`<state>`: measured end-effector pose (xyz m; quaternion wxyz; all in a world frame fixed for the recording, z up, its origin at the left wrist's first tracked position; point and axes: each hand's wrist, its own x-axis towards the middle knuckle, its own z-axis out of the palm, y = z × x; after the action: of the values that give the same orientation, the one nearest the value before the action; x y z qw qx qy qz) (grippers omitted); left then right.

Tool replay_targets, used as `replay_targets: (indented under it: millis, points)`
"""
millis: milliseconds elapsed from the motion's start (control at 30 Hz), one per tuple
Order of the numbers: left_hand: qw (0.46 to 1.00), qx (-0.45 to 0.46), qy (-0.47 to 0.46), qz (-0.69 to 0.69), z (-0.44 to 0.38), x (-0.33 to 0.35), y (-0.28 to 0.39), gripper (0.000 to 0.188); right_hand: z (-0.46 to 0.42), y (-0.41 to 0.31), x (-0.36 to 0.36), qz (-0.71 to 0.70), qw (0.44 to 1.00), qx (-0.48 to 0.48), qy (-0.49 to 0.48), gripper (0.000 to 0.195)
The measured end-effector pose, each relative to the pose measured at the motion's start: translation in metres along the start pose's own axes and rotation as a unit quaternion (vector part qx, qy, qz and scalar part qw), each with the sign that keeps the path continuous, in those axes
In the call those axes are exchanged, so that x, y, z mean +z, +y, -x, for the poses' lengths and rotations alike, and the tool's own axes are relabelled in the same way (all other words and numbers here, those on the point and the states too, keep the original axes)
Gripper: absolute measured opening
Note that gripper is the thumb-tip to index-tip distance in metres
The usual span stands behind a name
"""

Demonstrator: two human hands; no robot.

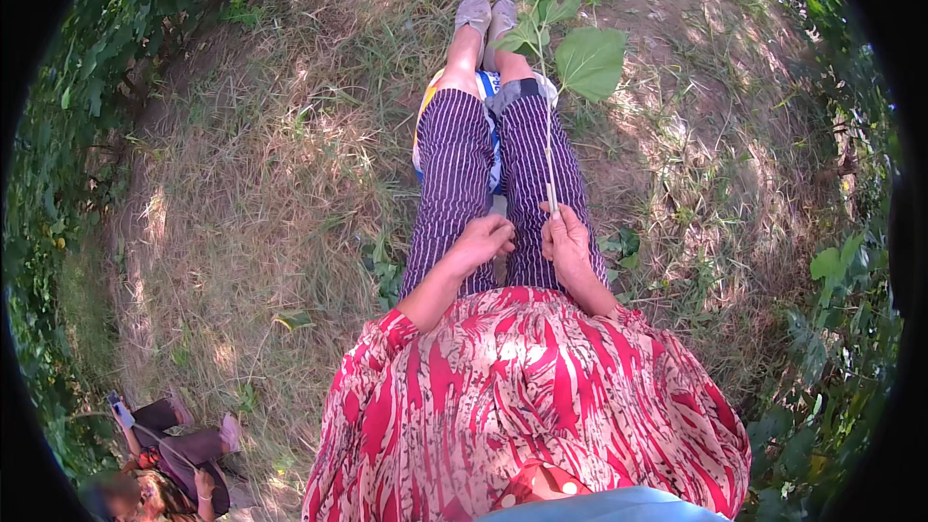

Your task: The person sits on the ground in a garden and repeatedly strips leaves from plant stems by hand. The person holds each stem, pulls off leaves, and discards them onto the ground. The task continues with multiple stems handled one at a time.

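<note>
My right hand (pixel 567 241) is closed around the lower end of a long, pale leafy stem (pixel 549 134). The stem rises over my right leg, in striped trousers, towards my shoes. Broad green leaves (pixel 591 64) spread from its upper part, the highest near the picture's top edge. My left hand (pixel 487 239) rests over my left thigh, close beside the right hand but apart from it. Its fingers are curled inward; whether something small is between them cannot be told. A printed plastic sack (pixel 422 123) shows under and between my lower legs.
Dry and green grass (pixel 290 181) covers the ground on both sides. Leafy bushes stand along the left (pixel 65 123) and right (pixel 841 348) rims. At the lower left another person (pixel 174 449) sits holding a phone (pixel 121 411). A loose leaf (pixel 293 320) lies left of me.
</note>
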<state>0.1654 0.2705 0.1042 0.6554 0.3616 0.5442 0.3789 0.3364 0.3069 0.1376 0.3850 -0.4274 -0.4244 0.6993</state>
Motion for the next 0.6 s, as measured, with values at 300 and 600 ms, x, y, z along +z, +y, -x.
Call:
replay_targets:
  millis: [300,600]
  points:
    - [1.000,0.006,-0.007,0.010,0.001,0.000,-0.003,0.021,0.000,0.000,-0.003,-0.060,0.996,0.052,0.043,0.019]
    - [1.000,-0.001,-0.005,0.022,0.000,0.000,-0.003,0.019,0.001,-0.003,0.009,-0.011,0.998,-0.013,-0.067,0.021]
